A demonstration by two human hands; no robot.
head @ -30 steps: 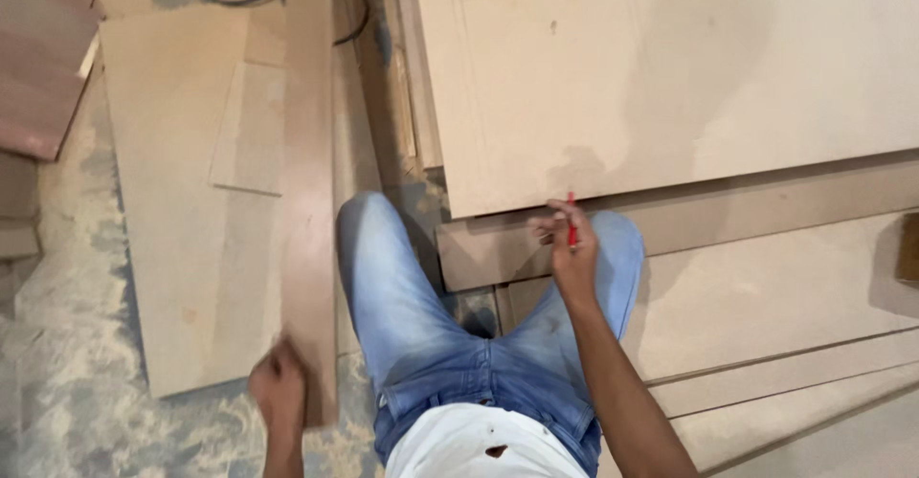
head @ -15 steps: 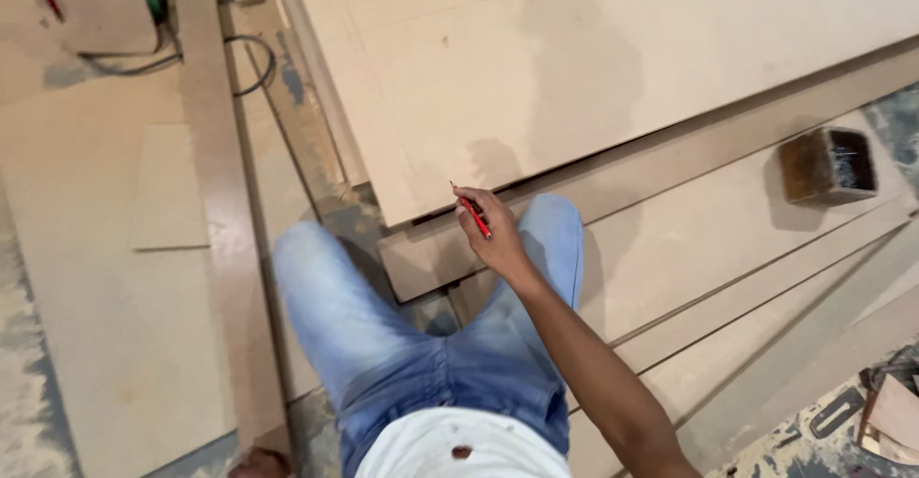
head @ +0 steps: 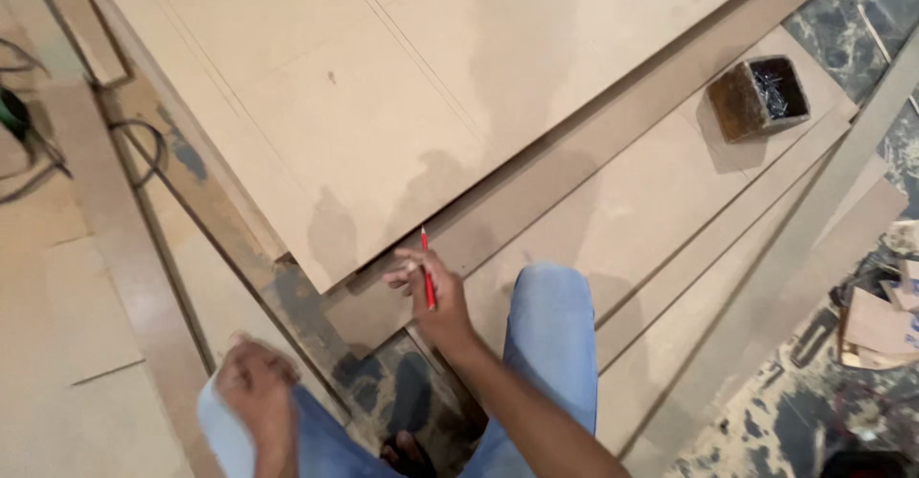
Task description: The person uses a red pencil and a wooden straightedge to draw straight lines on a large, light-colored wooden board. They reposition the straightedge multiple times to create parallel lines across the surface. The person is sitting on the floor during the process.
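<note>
Up and to the right of the big board (head: 402, 86), a small brown box (head: 761, 98) sits on a lower sheet (head: 661, 210), open at the top, with a tangle of dark metal bits inside that look like nails, though I cannot make them out for sure. At the board's near corner my right hand (head: 429, 291) is closed around a red pencil (head: 426, 269), pinched between thumb and fingers; the pencil stands nearly upright in the view, its long axis running toward the board, its tip just short of the board's edge and its lower end hidden in my grip. Left of that corner and nearer me, my left hand (head: 254, 387) is blurred; it seems curled loosely, resting on my knee, and I cannot tell whether it holds anything. My jeans (head: 550, 344) cover part of the sheets below the board. Far left of the board a black cable (head: 144, 143) loops across the floor, cut off at the frame edge, and far right some scraps (head: 876, 320) are too blurred to name.
</note>
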